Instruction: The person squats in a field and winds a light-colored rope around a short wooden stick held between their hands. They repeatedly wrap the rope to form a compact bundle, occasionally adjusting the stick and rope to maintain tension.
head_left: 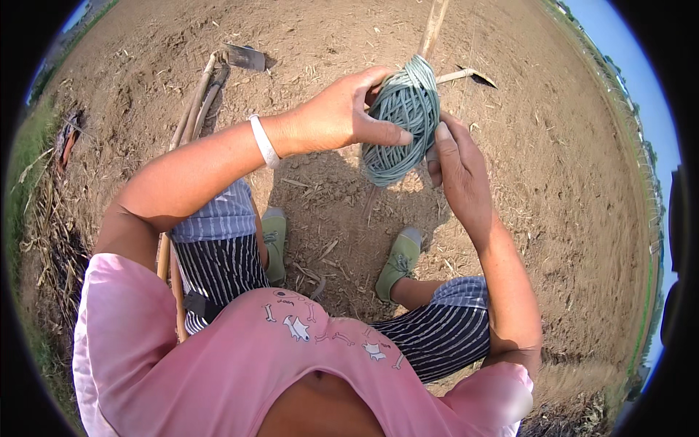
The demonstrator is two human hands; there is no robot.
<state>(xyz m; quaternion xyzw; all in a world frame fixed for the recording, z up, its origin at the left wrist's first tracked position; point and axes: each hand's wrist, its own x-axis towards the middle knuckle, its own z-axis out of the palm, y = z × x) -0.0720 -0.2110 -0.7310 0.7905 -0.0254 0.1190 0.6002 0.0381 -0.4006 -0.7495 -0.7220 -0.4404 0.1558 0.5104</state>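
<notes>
Pink printed cloth shirt (218,364) is nearest, head view. Left hand (338,113) grip is closed on oval pale blue-green cord bundle (400,120), above brown soil (553,182). Right hand (464,167) grip curls at its right edge; can't tell if holding.

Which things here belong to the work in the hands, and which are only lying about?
In the work, it seems:
- blue-green cord, bundled, held by the left hand, with the right hand at its right edge
- wooden stick, at the bundle's top

Apparently lying about:
- long-handled tools at the left
- bladed tool beyond the cord
</notes>
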